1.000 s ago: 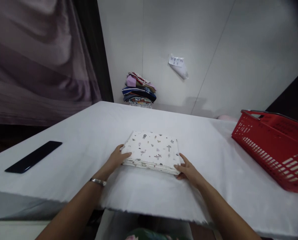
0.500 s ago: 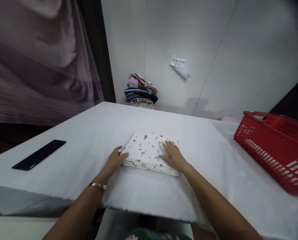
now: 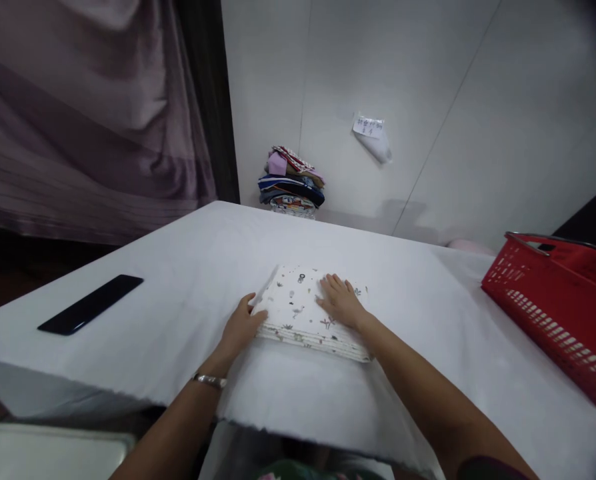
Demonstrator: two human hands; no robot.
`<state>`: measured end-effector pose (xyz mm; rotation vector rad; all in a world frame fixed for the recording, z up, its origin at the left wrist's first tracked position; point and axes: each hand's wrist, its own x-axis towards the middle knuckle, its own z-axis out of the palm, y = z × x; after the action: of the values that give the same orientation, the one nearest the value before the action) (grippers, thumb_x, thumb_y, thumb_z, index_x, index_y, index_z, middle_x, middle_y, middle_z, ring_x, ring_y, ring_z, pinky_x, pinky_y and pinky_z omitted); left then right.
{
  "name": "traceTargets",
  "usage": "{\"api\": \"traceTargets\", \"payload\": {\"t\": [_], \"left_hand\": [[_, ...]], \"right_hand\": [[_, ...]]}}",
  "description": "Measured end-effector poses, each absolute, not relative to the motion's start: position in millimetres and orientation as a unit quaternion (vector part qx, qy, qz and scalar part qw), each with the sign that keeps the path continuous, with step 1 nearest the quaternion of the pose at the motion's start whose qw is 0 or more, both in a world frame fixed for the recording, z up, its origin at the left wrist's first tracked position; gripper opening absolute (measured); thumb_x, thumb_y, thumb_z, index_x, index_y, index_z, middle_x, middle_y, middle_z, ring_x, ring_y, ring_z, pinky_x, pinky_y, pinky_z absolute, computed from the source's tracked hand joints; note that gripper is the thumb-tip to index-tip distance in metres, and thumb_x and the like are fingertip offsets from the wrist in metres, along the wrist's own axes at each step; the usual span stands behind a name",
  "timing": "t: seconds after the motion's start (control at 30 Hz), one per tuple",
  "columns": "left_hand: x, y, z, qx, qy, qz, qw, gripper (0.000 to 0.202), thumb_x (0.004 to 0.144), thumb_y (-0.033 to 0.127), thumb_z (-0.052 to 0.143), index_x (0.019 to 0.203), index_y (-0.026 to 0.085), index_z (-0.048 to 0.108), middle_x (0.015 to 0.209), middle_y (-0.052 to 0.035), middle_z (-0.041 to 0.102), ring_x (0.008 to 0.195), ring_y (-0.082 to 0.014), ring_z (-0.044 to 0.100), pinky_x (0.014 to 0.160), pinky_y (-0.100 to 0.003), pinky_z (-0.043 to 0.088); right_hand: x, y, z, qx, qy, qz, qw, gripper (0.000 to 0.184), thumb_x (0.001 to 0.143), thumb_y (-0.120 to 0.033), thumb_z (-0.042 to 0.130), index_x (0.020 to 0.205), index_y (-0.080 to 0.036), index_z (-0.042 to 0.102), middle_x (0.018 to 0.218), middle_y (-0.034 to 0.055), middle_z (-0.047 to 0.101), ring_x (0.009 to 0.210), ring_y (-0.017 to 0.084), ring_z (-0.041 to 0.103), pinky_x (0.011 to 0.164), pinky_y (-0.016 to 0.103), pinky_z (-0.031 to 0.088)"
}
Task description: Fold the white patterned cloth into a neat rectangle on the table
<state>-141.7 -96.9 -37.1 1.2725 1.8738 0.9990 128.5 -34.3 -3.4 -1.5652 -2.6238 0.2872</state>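
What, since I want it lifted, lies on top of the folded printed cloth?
The right hand lies flat on the cloth; the left hand touches its edge. Print under the palm is hidden.

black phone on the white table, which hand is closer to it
Left. The left hand touches the left edge of the folded white printed cloth, toward the flat black phone; the right hand lies flat atop that cloth, farther away.

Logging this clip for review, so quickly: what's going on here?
A person works with two bare hands at a white-covered table. The right hand lies flat on top of a folded white cloth with small printed figures; the left hand sits at its left edge, thumb on top, grip unclear. A flat black phone lies to the left, a red plastic basket stands at the right.
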Motion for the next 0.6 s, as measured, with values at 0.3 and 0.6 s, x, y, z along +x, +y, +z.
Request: {"api": "traceTargets", "payload": {"t": [0.3,0.6], "left_hand": [[-141,-98,-42,0.490,0.706,0.397,0.323,0.060,0.072,0.031,0.059,0.129,0.020,0.043,0.099,-0.0059,0.064,0.077,-0.0177,0.061,0.068,-0.027,0.045],[-139,-103,-42,0.493,0.682,0.411,0.350,0.062,0.073,0.032,0.054,0.131,0.018,0.037,0.096,-0.0046,0.062,0.076,-0.0165,0.060,0.068,-0.027,0.045]], "right_hand": [[136,-4,-11,-0.542,-0.831,0.100,0.071,0.058,0.090,-0.050,0.028,0.140,-0.020,0.031,0.150,0.0086,0.019,0.138,0.023,0.011,0.109,0.045,0.011],[161,49,10,-0.626,-0.760,0.172,-0.009,0.075,0.069,-0.063,0.057,0.126,-0.014,0.053,0.126,0.0146,0.055,0.112,0.030,0.053,0.094,0.037,0.041]]}}
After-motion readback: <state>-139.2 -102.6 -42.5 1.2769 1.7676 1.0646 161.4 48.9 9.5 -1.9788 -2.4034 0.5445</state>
